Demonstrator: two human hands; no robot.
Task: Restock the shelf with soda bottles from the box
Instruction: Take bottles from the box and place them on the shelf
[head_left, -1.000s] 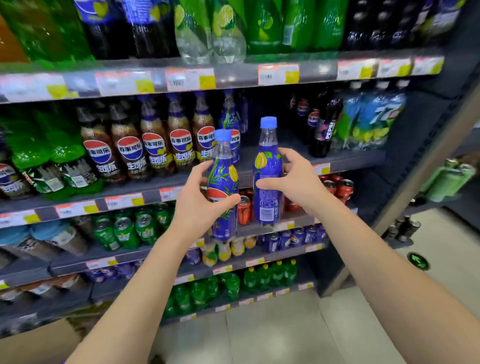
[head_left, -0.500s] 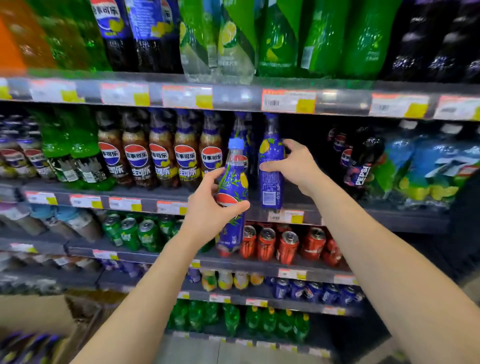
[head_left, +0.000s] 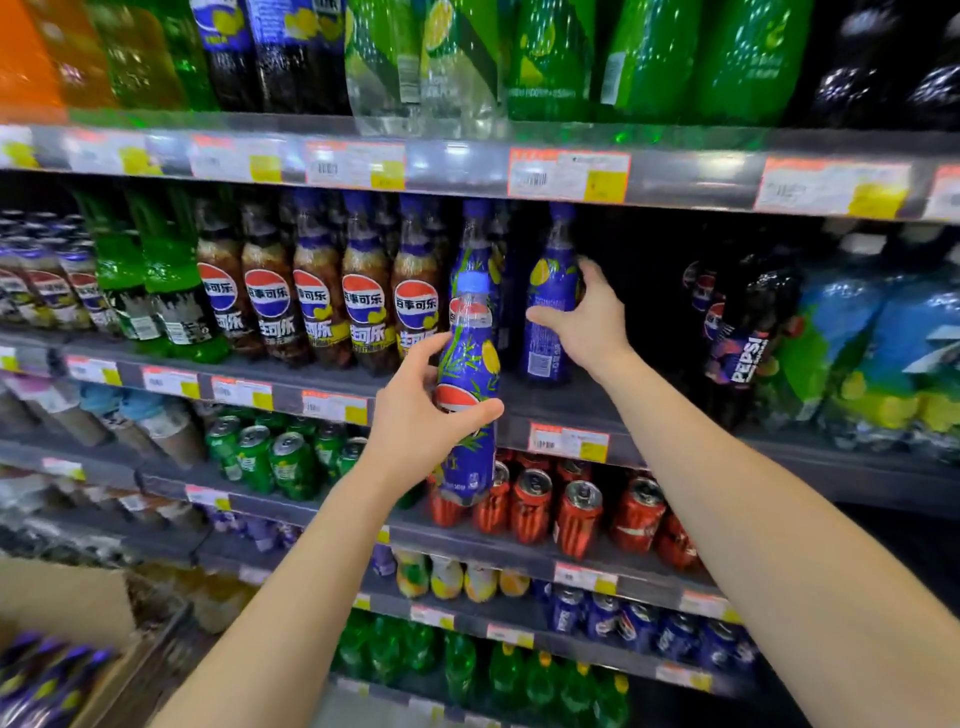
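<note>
There is one view, from a wide-angle camera on the person's head. It looks forward and a little down, facing the shelf (head_left: 675, 176), and it is near to it: both arms enter from the bottom edge and reach the middle level. The left hand (head_left: 415, 415) with the near soda bottle (head_left: 467, 384) and the right hand (head_left: 587, 322) on the far soda bottle (head_left: 545, 332) sit at the centre. The box (head_left: 62, 597) shows in the lower left corner. Toward the edges the shelf lines bend.
</note>
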